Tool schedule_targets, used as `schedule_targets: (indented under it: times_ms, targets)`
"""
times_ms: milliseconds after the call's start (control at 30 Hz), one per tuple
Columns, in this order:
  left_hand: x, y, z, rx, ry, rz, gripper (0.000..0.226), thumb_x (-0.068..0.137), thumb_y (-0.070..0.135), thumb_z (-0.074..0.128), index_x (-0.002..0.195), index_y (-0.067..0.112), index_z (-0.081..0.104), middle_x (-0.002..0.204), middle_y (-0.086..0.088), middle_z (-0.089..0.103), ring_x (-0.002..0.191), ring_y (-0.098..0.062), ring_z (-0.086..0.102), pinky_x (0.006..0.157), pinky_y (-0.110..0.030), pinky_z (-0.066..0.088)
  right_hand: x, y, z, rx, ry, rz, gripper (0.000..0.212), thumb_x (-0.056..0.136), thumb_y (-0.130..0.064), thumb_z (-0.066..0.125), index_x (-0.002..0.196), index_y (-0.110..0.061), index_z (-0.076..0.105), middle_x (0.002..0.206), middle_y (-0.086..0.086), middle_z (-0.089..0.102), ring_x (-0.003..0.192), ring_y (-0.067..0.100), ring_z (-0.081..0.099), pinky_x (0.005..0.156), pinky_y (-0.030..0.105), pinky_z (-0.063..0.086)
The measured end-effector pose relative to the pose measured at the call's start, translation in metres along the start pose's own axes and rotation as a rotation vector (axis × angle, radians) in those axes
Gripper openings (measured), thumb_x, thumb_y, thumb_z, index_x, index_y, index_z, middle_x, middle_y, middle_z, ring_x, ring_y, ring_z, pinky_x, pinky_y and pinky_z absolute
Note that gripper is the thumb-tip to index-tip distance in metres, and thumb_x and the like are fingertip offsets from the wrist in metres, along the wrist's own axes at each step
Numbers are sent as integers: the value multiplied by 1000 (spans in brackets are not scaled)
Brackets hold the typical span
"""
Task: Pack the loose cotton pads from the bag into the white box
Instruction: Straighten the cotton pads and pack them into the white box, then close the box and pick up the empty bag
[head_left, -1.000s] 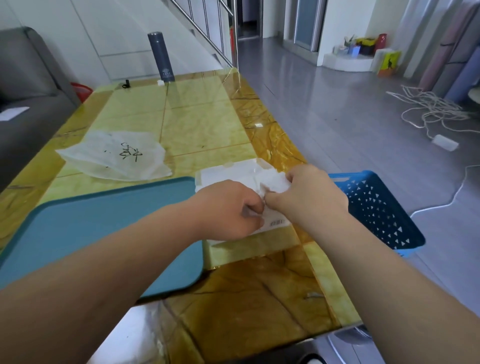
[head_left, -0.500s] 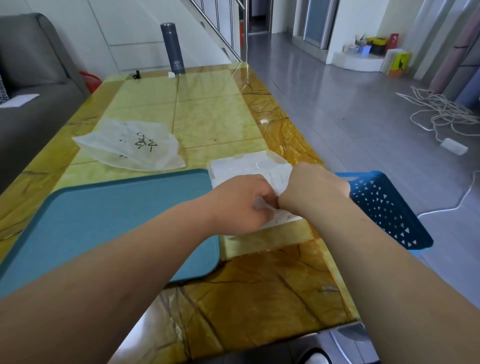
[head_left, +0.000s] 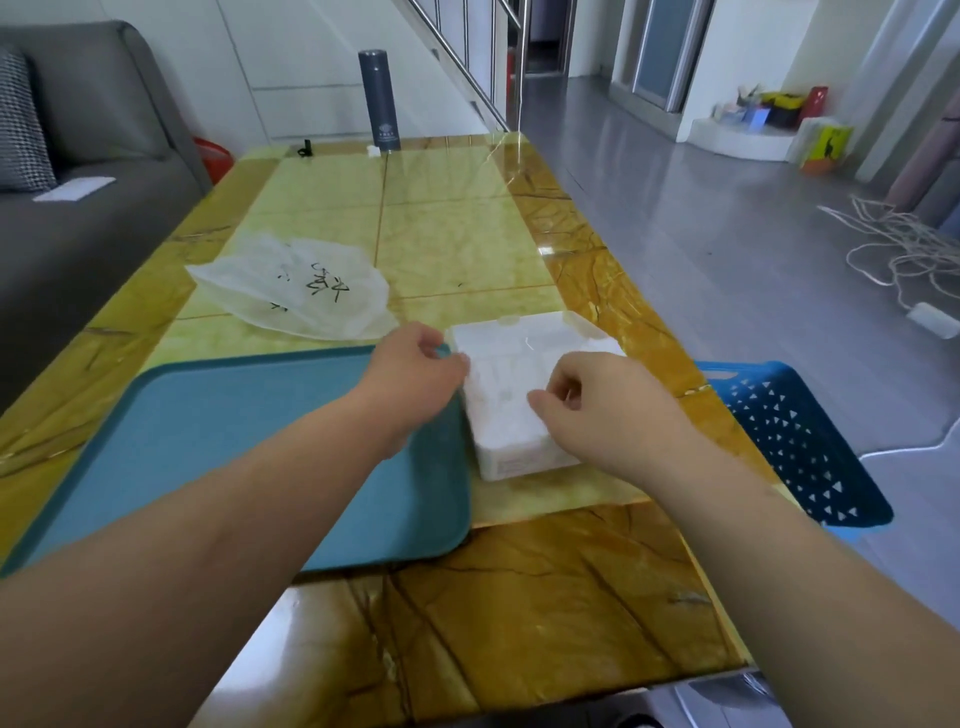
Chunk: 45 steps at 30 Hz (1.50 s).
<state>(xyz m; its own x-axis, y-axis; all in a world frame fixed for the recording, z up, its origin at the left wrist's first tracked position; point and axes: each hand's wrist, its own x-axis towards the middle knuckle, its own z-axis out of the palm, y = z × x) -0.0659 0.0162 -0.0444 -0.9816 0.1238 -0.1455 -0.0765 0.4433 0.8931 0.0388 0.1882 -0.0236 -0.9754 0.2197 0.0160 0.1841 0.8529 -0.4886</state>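
Half a second ago our hands met over the near middle of the box (head_left: 519, 343), pinching something white there. Now they have parted to its two sides, and the top shows between them, with white pads (head_left: 501, 405) lumpy inside. The left hand (head_left: 415, 374) curls its fingers on the box's left edge and holds it. The right hand (head_left: 597, 410) sits curled over the near right corner, thumb drawn toward forefinger; we cannot tell whether it pinches anything. The bag (head_left: 296, 291) lies flat and looks emptied, well apart at the far left. We judge the packing nearly done, with only squaring or closing the box left; whether a lid is already down we cannot tell.

The box stands on the table (head_left: 467, 234), just beside the right rim of the tray (head_left: 208, 457), perhaps touching it. The table's right edge is near on the other side, and the basket (head_left: 795, 441) sits below and beyond that edge. A push to the right risks sending the box off. Open table lies beyond the box, up to the flask (head_left: 379, 101) at the far end, so we would slide it forward.
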Motion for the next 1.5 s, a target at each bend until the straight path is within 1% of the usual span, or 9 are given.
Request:
schedule_targets:
  times_ms: [100,267,367,467,633,700,833,1133,1500]
  targets:
    - [4,-5,1,-209,-139,-150,51,95,23,73,140,15,52,104,-6,69,62,-16,58,51,-27,41,6,3,1,8,-23,-3,23,99,-41,60,87,-22,64,79,-9,64,79,11,60,71,33,50]
    - [6,1,5,-158,-111,74,45,94,5,68,135,23,62,112,1,73,67,-2,64,52,-13,47,8,4,4,24,4,-8,27,98,-40,61,80,-21,64,75,-8,63,77,16,61,68,33,48]
    - [2,3,4,-35,-25,200,29,91,5,65,113,24,72,95,6,75,71,-9,65,69,-32,58,0,7,-10,144,234,10,42,93,-43,67,60,-20,55,58,-7,57,63,17,58,62,39,54]
    - [-5,3,0,69,8,258,18,88,12,67,100,25,73,77,-2,68,55,-11,51,60,-30,48,-16,4,-24,217,453,-67,61,89,-45,70,47,-22,33,44,-7,35,48,16,43,53,41,48]
    - [-26,0,-7,337,11,515,37,83,27,77,118,36,71,135,12,53,127,-9,52,109,-33,42,-37,-12,-19,73,718,-417,30,85,-46,73,71,-26,55,71,-8,53,68,17,53,59,37,45]
    - [-41,0,-9,358,-43,597,42,80,36,78,122,36,70,144,11,51,137,-13,47,115,-38,39,-37,-11,-14,-20,660,-348,44,80,-53,75,112,-24,67,112,-1,61,107,22,57,88,38,45]
    - [-62,-4,-9,653,-207,676,62,83,56,71,140,34,62,157,5,47,147,-15,39,122,-36,32,-36,-2,-5,-143,102,-122,83,80,-72,69,153,-46,40,171,-5,19,160,21,5,127,55,4]
    - [-48,-7,-8,816,-270,615,61,100,44,59,157,38,37,170,13,20,158,-7,10,126,-35,23,-10,25,7,-249,11,-121,53,103,-29,57,151,-47,45,168,-6,31,158,16,20,119,46,33]
    - [-30,4,-15,807,-328,477,70,102,25,53,163,37,20,174,4,5,160,-19,7,127,-32,12,16,-31,42,-302,15,-27,71,91,-40,58,156,-32,32,171,3,19,159,25,10,122,67,-2]
